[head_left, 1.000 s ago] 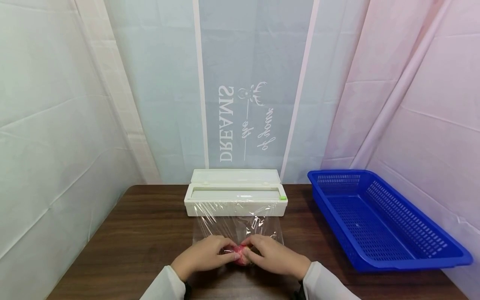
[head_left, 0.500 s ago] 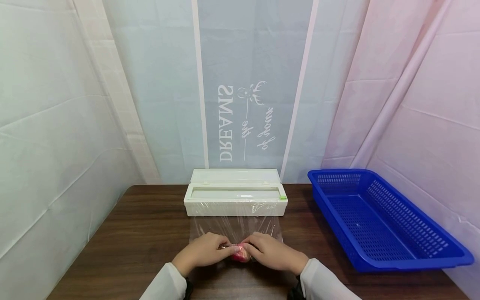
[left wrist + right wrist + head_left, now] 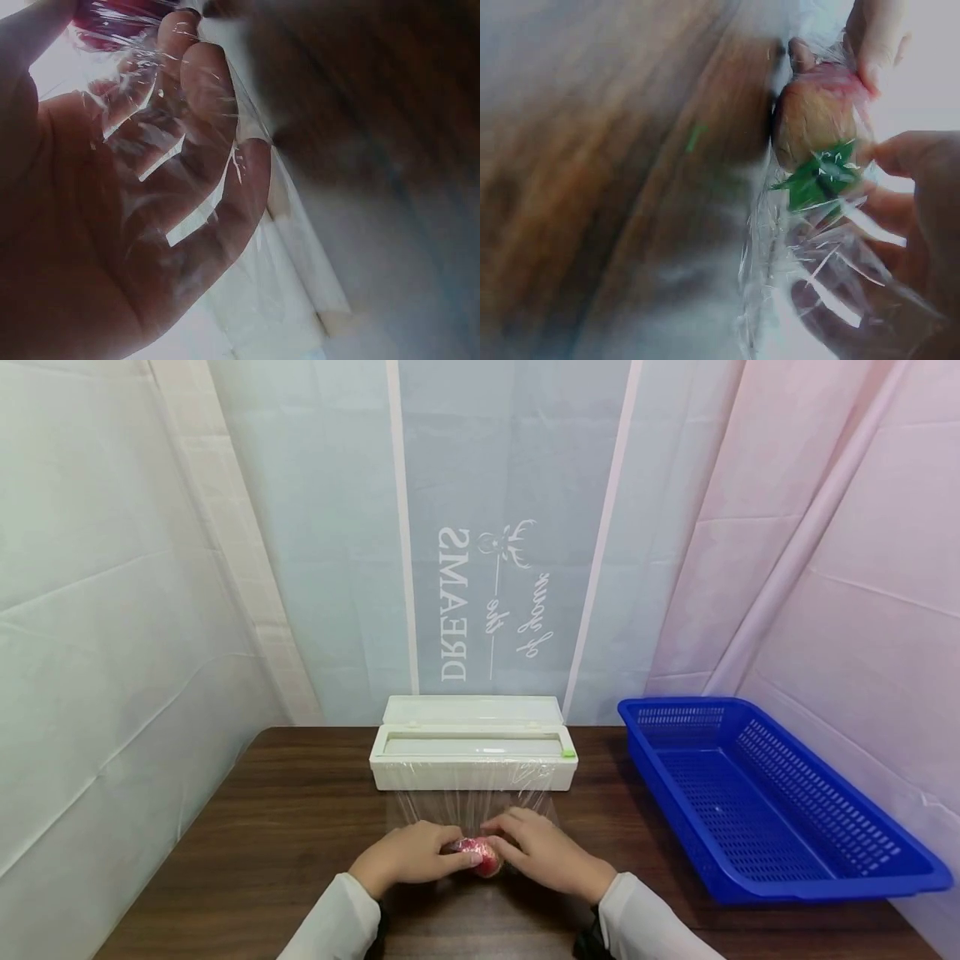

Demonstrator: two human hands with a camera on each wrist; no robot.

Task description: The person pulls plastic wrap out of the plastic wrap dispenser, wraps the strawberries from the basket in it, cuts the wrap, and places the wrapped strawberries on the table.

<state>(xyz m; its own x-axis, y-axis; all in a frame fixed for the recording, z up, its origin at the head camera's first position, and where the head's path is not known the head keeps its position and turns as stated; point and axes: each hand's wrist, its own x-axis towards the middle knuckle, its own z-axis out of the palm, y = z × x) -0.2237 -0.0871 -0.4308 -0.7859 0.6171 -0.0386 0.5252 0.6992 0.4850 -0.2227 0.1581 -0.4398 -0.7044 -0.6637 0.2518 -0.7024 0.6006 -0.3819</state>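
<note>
A red-and-yellow fruit [image 3: 487, 857] with a green leafy top [image 3: 825, 178] lies wrapped in clear cling film, low in the middle of the head view. My left hand [image 3: 418, 853] pinches its left end between thumb and fingers. At its right end, my right hand [image 3: 546, 852] touches it by the leaves with the thumb, the other fingers loosely spread against the film. Cling film [image 3: 468, 806] stretches from the fruit back to a white dispenser box [image 3: 472, 777] with its lid raised. Loose film also covers the left fingers [image 3: 206, 82] in the left wrist view.
A large blue plastic basket [image 3: 787, 889] with slotted sides stands on the right of the dark wooden table [image 3: 247, 843]. A small green slider [image 3: 568, 753] sits at the dispenser's right end. Pale fabric curtains [image 3: 337, 527] surround the table.
The fruit has turned within the film between both hands. My right fingers have lifted and spread away from it, while my left hand keeps its hold. Dispenser and basket stay put.
</note>
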